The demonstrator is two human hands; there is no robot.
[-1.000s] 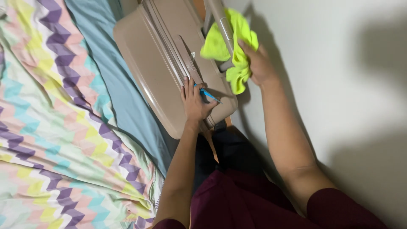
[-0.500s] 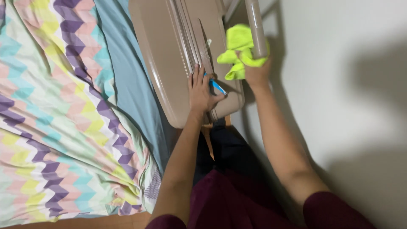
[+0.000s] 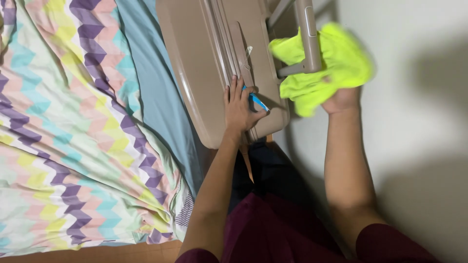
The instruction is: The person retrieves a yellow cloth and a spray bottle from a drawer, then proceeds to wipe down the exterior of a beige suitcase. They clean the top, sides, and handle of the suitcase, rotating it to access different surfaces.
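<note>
Looking down from the head camera, the left hand point(image 3: 239, 104) lies flat on the beige bed footboard point(image 3: 204, 63), fingers spread, with a small blue object point(image 3: 258, 101) pinched by its thumb. Right of it, the right hand point(image 3: 341, 97) is clamped on a crumpled, neon-yellow cloth point(image 3: 324, 68) bunched around the footboard's bar point(image 3: 307, 34). Half a second earlier the cloth sat nearer the blue object; it has since moved right and spread wider.
</note>
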